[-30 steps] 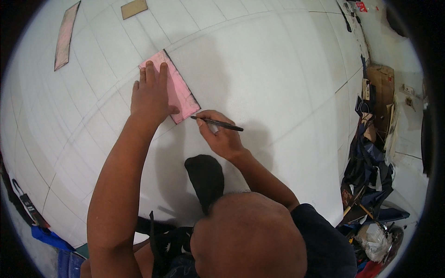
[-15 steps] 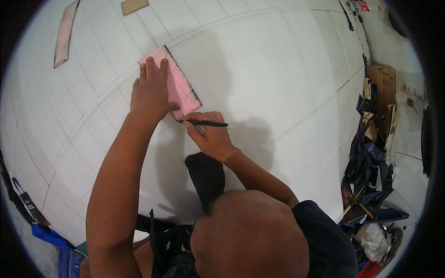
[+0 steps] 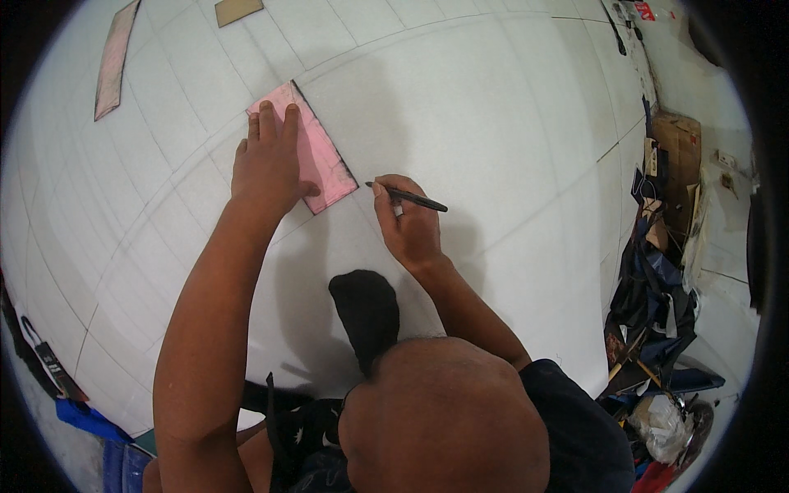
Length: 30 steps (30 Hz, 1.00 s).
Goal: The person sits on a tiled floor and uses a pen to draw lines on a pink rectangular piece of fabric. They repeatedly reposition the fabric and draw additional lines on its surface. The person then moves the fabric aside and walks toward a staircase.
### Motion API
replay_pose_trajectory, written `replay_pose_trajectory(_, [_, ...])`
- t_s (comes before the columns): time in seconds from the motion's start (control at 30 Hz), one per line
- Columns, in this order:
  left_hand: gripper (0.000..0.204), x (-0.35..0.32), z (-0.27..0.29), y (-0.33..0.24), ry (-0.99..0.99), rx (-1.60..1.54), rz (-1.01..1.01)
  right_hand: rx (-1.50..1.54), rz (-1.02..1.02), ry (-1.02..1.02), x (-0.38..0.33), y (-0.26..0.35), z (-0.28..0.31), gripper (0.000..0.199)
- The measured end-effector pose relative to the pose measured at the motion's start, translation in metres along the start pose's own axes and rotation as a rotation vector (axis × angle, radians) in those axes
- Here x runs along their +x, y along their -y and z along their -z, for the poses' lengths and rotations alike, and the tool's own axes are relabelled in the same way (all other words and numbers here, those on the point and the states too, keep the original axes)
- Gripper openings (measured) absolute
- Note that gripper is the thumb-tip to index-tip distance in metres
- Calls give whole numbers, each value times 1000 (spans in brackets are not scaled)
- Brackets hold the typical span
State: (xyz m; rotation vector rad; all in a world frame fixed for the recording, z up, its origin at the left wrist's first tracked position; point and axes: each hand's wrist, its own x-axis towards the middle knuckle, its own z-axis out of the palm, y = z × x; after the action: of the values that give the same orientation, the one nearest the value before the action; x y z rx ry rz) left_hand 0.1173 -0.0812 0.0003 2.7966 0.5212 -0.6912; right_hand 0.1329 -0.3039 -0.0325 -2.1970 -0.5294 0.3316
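My left hand (image 3: 269, 160) lies flat with fingers apart on a pink rectangular template (image 3: 333, 177), pressing it against a large white sheet (image 3: 493, 140). The template sits at a slant and has dark, smudged edges. Just right of its lower right corner, my right hand (image 3: 413, 222) pinches a black pen (image 3: 419, 199). The pen's tip points left toward that corner, a small gap away from it. Thin dark lines are drawn over the sheet, forming long strips at the upper left.
A long pink strip (image 3: 117, 62) and a tan rectangular piece (image 3: 238, 11) lie on the sheet's far left. Something dark like a socked foot (image 3: 366, 312) rests near me. Along the right wall are cardboard (image 3: 678, 160), dark cloth (image 3: 645, 287) and a clear plastic bag (image 3: 664, 427).
My right hand has moved right and slightly away from me with the pen, from the template's near corner to beside its right corner. My left hand and the template stay in place.
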Motion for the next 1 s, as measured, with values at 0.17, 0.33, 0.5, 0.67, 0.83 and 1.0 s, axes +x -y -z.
replay_pose_trajectory(0.17, [128,2,-2,1,2,-17,22,32,-21,32,-9,12,-1,16])
replay_pose_trajectory(0.33, [126,2,-2,3,5,-40,7,-82,133,109,-14,14,-13,17])
replay_pose_trajectory(0.5, [125,1,1,1,14,-32,23,39,-59,25,-8,7,-6,19])
replay_pose_trajectory(0.67, [126,0,-2,3,-3,-32,10,141,-77,-102,-4,0,2,16])
replay_pose_trajectory(0.83, [119,-3,-5,10,-64,-50,-37,-97,317,36,10,-1,-17,25])
replay_pose_trajectory(1.0, [81,-17,-28,48,-305,-618,-207,-225,462,179,24,13,-52,43])
